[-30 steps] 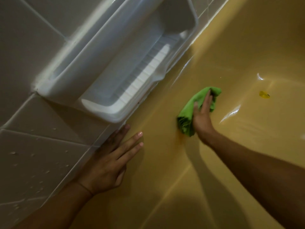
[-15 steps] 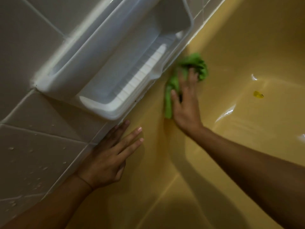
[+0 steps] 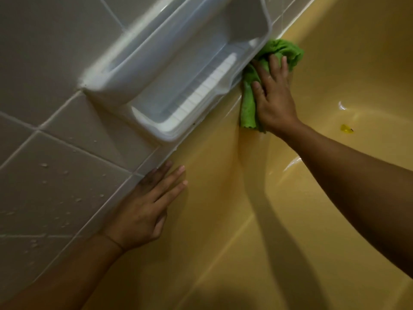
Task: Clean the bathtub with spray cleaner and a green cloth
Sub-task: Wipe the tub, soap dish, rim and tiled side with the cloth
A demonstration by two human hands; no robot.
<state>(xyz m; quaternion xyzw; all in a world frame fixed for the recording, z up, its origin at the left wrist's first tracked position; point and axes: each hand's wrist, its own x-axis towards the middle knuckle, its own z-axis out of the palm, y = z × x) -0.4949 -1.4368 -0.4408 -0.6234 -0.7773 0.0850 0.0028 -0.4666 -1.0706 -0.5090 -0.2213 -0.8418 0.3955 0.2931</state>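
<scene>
The yellow bathtub (image 3: pixel 290 220) fills the right and lower part of the view. A crumpled green cloth (image 3: pixel 248 101) lies against the tub's upper wall, just under the white soap dish. My right hand (image 3: pixel 274 95) presses flat on the cloth with straight, spread fingers. My left hand (image 3: pixel 145 209) rests flat on the tub rim where it meets the tiles, fingers straight and holding nothing. No spray cleaner is in view.
A white recessed soap dish (image 3: pixel 178 74) juts out of the grey tiled wall (image 3: pixel 55 175), which carries water drops. A small yellow scrap (image 3: pixel 346 128) lies on the tub floor at the right.
My right hand has slid the cloth up the tub wall, from the lower slope to the rim beside the soap dish. My left hand has stayed in place.
</scene>
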